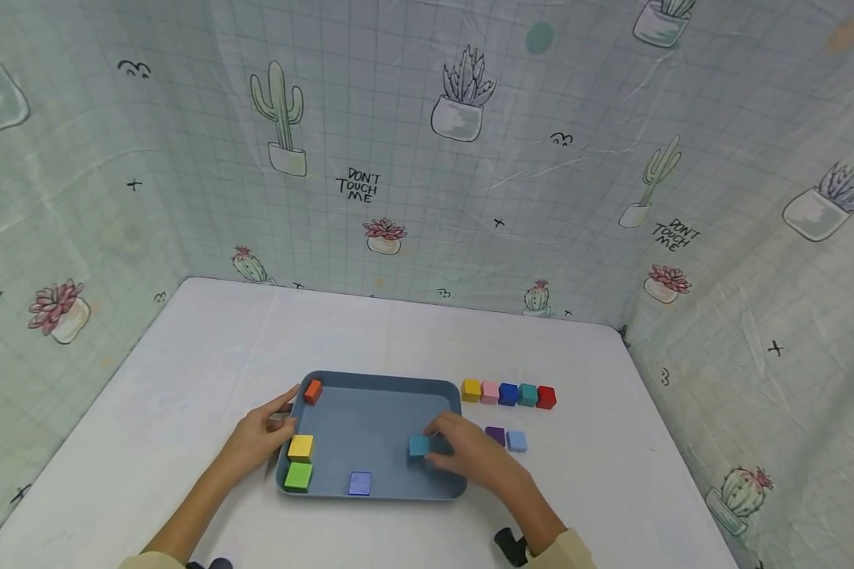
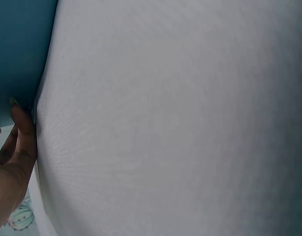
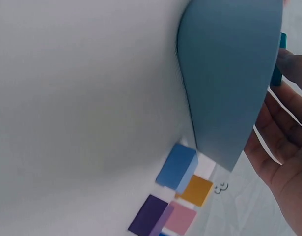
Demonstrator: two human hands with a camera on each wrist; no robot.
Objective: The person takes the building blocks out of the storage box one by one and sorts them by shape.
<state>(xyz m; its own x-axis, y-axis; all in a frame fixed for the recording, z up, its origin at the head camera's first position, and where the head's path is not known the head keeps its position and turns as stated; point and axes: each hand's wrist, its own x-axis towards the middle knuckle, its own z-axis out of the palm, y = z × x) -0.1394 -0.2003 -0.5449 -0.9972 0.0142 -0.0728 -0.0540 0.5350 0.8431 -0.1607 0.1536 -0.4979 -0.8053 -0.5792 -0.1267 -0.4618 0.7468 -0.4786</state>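
A blue-grey tray (image 1: 370, 395) lies on the white table. My left hand (image 1: 256, 435) rests against the tray's left side, its index finger reaching toward the back corner and its thumb at the rim; in the left wrist view the thumb of that hand (image 2: 18, 152) touches the tray wall (image 2: 18, 54). Over the tray's right part, my right hand (image 1: 473, 450) pinches a teal-blue cube (image 1: 418, 446). The right wrist view shows that cube (image 3: 277, 76) between thumb and fingers, partly hidden behind the tray wall (image 3: 229, 73).
Along the tray's left side sit orange (image 1: 313, 392), yellow (image 1: 300, 448) and green (image 1: 298, 476) blocks; a lavender block (image 1: 360, 483) lies by its front wall. Right of the tray, several coloured cubes (image 1: 508, 394) form a row, with purple (image 1: 495, 435) and light blue (image 1: 516, 441) cubes nearer.
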